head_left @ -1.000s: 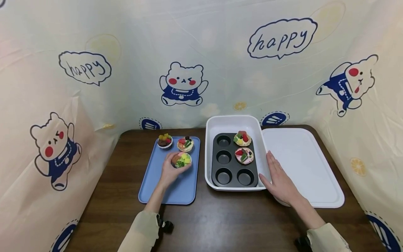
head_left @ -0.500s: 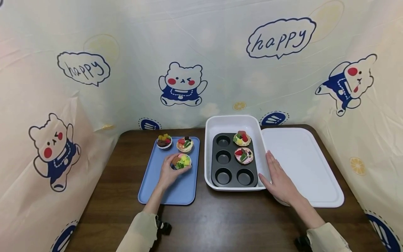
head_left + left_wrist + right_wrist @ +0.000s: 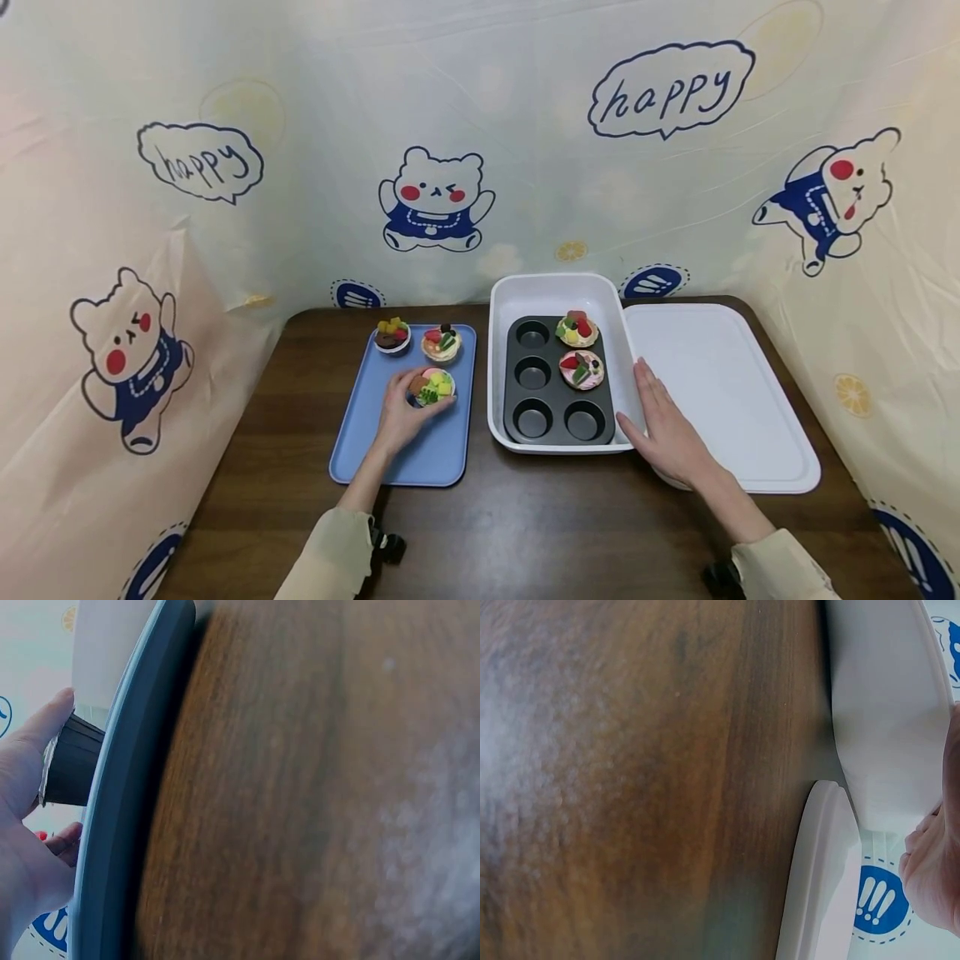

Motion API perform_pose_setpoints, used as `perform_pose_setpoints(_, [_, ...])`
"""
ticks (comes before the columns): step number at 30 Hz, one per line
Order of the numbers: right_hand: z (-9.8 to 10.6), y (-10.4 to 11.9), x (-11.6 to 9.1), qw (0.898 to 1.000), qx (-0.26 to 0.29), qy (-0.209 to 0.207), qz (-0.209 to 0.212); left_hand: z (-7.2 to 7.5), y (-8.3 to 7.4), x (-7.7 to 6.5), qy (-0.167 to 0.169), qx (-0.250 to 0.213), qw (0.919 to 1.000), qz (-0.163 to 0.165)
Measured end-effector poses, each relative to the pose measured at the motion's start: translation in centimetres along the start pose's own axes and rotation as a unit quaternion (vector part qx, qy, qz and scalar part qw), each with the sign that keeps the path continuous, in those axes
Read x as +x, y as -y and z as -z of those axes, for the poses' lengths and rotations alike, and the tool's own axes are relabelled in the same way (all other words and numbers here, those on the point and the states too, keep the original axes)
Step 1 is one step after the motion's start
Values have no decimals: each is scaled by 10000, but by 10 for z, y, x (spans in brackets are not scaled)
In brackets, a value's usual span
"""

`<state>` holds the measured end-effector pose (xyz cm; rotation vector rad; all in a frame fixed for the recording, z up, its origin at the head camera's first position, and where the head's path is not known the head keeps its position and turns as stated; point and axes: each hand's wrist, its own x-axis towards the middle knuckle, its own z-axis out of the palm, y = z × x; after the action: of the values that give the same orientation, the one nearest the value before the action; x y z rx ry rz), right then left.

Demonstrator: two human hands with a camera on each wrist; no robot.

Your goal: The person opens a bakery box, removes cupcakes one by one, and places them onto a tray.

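Note:
My left hand (image 3: 400,408) pinches a toy cupcake (image 3: 433,387) with yellow, green and brown toppings, thumb on one side and fingers on the other. In the left wrist view the cupcake's dark pleated cup (image 3: 73,761) shows between thumb and fingers, its base right at the blue tray's rim (image 3: 112,795). Two more toy cupcakes, one dark with yellow pieces (image 3: 392,336) and one cream with strawberry (image 3: 441,343), stand at the tray's far end. My right hand (image 3: 670,433) rests with straight fingers along the right wall of a white plastic bin (image 3: 630,367).
Inside the bin lies a dark muffin pan (image 3: 558,417), with two fruit-topped cupcakes (image 3: 577,330) in its right-hand cups. A white lid (image 3: 735,392) lies right of the bin, partly beneath my right forearm. A printed curtain (image 3: 525,167) closes off the table's back and sides.
My left hand and the cupcake it holds have shifted slightly toward me over the blue tray. The right hand stays against the bin.

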<state>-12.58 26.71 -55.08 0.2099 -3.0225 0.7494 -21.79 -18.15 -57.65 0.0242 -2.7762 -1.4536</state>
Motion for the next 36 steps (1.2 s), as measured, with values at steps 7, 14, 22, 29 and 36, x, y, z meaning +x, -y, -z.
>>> perform_pose_setpoints(7, [-1, -2, 0, 10000, 13, -2, 20, 3, -2, -2, 29, 252, 9997, -69])
perform_pose_setpoints(14, [-2, -3, -1, 10000, 35, -1, 37, 9, -10, -2, -117, 717, 9954, -627])
perform_pose_setpoints(22, [0, -4, 0, 10000, 18, -42, 68, 11, -38, -2, -231, 1461, 9828, -1109])
perform_pose_setpoints(29, [0, -3, 0, 10000, 45, -47, 75, -1, -66, -3, -116, 1389, 9728, -1850])
perform_pose_setpoints(36, [2, -1, 0, 10000, 47, -16, 40, -21, -98, 3, 496, 1367, 9638, -2235])
